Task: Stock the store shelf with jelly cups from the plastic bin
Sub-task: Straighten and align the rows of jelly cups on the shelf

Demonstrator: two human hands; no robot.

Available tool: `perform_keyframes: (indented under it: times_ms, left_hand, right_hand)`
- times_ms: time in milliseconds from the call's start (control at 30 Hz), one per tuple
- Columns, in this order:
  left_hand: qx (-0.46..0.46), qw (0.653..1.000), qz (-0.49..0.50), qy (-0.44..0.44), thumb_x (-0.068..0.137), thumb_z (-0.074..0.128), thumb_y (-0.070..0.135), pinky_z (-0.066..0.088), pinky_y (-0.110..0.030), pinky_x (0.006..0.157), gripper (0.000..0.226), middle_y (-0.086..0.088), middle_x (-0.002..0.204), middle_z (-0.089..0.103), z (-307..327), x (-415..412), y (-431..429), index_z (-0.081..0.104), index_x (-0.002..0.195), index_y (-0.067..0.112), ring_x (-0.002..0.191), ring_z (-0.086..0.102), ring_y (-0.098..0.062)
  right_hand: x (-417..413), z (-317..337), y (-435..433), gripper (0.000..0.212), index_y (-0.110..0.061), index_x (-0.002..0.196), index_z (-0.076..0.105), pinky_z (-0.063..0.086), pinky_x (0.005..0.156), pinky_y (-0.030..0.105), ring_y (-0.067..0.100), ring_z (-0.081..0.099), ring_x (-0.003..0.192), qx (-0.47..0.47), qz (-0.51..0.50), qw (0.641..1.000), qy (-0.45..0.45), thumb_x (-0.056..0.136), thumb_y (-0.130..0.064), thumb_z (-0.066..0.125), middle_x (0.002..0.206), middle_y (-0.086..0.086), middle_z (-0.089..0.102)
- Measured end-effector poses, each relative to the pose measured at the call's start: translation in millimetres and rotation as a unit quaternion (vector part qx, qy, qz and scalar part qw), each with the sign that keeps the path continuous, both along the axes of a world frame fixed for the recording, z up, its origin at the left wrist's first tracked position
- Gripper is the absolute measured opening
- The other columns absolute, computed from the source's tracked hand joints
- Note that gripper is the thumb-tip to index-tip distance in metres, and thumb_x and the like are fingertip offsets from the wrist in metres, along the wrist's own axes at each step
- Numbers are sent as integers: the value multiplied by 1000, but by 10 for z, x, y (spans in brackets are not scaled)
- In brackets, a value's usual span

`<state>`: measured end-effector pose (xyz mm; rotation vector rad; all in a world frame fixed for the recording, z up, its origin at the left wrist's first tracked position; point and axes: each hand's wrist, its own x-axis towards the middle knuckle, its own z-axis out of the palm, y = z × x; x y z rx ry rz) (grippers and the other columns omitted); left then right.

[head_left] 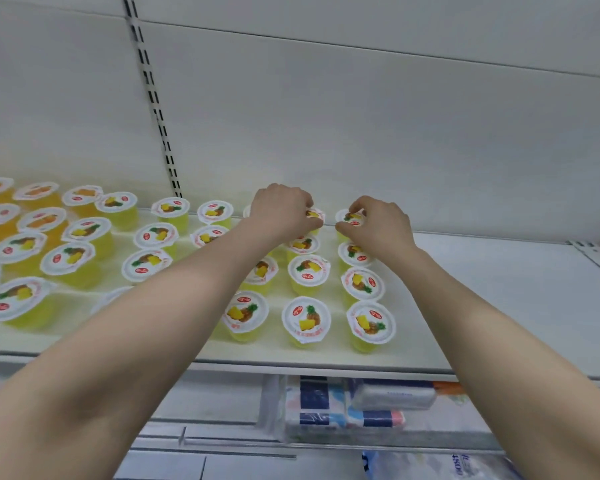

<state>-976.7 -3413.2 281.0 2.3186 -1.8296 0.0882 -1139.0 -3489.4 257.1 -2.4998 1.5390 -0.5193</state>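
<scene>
Several yellow pineapple jelly cups (305, 320) with white lids stand in rows on the white shelf (499, 306). Orange jelly cups (39, 194) fill the far left. At the back of the shelf my left hand (283, 209) grips the lid edge of a pineapple cup (315, 215) from above. My right hand (378, 225) pinches another pineapple cup (351, 218) at the back of the rightmost row. Both cups sit at shelf level against the back wall. The plastic bin is out of view.
The shelf's right part is bare white surface up to a bracket (593, 251). A slotted upright (156, 109) runs up the back panel. Below the shelf lie wrapped packs of goods (347, 407) on a lower shelf.
</scene>
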Motion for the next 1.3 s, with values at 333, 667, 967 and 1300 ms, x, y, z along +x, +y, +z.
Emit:
perform_keyframes:
  times_ms: [333,667,967,1300]
  left_hand:
    - [4,994,-97,58,89,63,41,40,-29,78,32,6,113,66,181,168,376,61,121,36,103,55,-18]
    - [93,986,-128,50,92,62,36,36,-26,81,37,4,124,62,249,73,635,58,129,36,112,54,-19]
    - [38,989,-106,92,88,67,36,35,-26,78,32,2,119,65,70,58,609,64,119,35,108,57,-20]
    - [-74,991,-81,72,88,61,47,42,-33,85,26,3,106,64,27,-49,755,67,111,35,103,54,-24]
  right_hand:
    - [-356,257,239,37,-25,92,61,46,66,32,14,58,84,101,55,993,-23,76,-57,69,86,-7,62]
    - [-354,260,458,43,-27,97,61,51,79,35,19,59,92,98,36,994,23,70,-59,71,92,-5,64]
    - [-371,199,455,39,-27,99,59,48,72,33,22,59,91,61,21,998,-2,74,-56,69,91,-2,64]
    - [-521,390,726,42,-22,82,59,45,68,32,20,60,84,42,53,998,1,72,-61,71,82,-6,64]
